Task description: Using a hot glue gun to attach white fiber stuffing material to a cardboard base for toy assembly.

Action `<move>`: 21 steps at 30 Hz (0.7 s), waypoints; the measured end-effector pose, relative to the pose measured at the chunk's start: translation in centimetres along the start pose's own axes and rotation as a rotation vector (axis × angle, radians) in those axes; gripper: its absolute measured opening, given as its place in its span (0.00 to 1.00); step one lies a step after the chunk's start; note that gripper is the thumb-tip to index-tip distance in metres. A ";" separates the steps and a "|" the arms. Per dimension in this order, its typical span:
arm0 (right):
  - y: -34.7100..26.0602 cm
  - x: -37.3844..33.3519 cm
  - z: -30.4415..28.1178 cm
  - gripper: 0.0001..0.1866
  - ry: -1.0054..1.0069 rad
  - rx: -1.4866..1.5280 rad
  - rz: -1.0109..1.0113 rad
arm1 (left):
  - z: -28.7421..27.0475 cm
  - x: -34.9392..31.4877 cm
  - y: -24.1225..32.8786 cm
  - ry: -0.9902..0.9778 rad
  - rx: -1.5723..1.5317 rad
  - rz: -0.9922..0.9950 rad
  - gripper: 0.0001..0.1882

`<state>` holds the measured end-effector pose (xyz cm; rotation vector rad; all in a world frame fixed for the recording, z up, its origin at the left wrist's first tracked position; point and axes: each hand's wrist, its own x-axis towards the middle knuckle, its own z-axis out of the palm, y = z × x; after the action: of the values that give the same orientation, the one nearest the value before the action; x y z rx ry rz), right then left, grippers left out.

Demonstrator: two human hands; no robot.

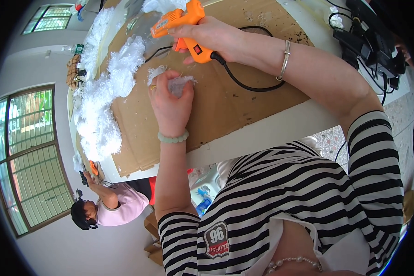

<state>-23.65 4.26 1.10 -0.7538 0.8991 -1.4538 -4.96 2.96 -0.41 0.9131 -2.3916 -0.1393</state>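
Observation:
My right hand (216, 39) is closed round the handle of an orange hot glue gun (177, 20), held above the cardboard with its front end toward the left. A black cord (248, 87) loops from the handle's base past my wrist. Just below the gun, my left hand (171, 106) pinches a small tuft of fluffy white material (177, 85) close to the brown cardboard sheet (234, 106). The tuft sticks out on both sides of the fingers; its exact shape is partly hidden by them.
Heaps of white fluffy strands (96, 122) line the cardboard's left side. Black devices with tangled cables (368, 46) stand at the right end of the white table (262, 145). A co-worker in pink (122, 207) is at the lower left, near another orange tool (94, 167).

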 end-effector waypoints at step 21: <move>-0.1 -0.2 -0.2 0.15 -0.026 -0.031 0.006 | -0.2 1.6 -0.7 -0.111 -0.011 -0.114 0.05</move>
<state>-23.85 4.43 1.13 -0.7908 0.9045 -1.4247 -5.39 1.41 0.32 1.0626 -2.4367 -0.2519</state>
